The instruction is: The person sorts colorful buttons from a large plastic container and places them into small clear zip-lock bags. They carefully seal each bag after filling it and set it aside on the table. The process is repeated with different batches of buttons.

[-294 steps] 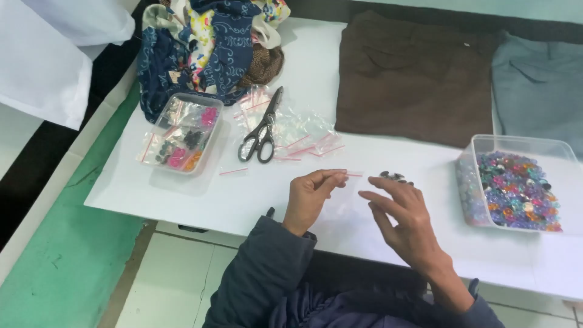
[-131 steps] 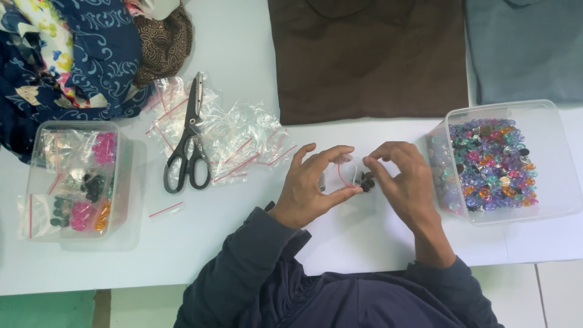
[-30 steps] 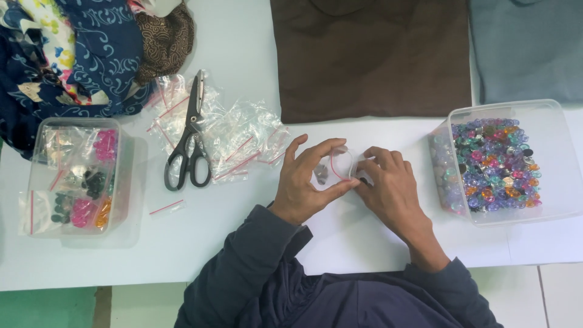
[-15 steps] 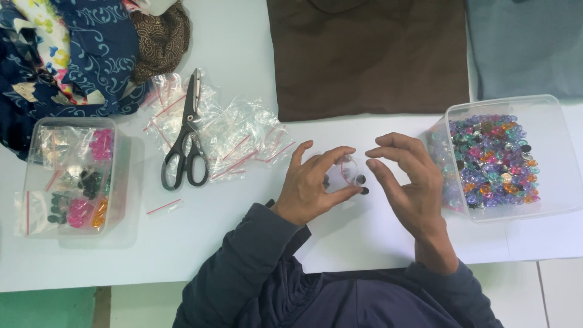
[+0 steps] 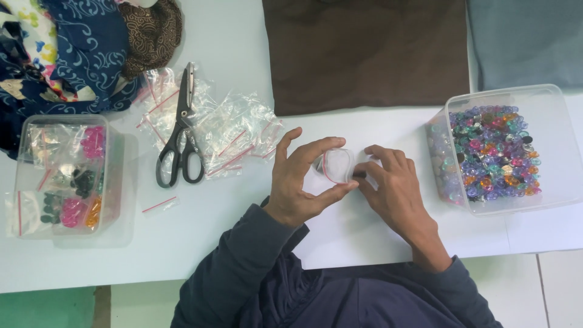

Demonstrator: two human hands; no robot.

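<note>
My left hand (image 5: pixel 300 182) holds a small clear zip bag (image 5: pixel 337 165) between thumb and fingers, mouth held wide, above the white table (image 5: pixel 212 231). My right hand (image 5: pixel 392 188) sits right beside it, fingertips pinched together at the bag's right edge; what they hold is hidden. A clear tub of several colourful plastic beads (image 5: pixel 492 149) stands to the right of my right hand.
Black-handled scissors (image 5: pixel 179 140) lie on a heap of empty clear zip bags (image 5: pixel 234 130) at the left. A clear tub of filled bags (image 5: pixel 64 176) stands at far left. Patterned fabrics (image 5: pixel 79 48), a brown cloth (image 5: pixel 364 51) and a grey cloth (image 5: pixel 528 39) lie at the back.
My right hand, lifted with fingers spread half a second ago, has come back down to the bag's right edge. The left hand kept holding the bag.
</note>
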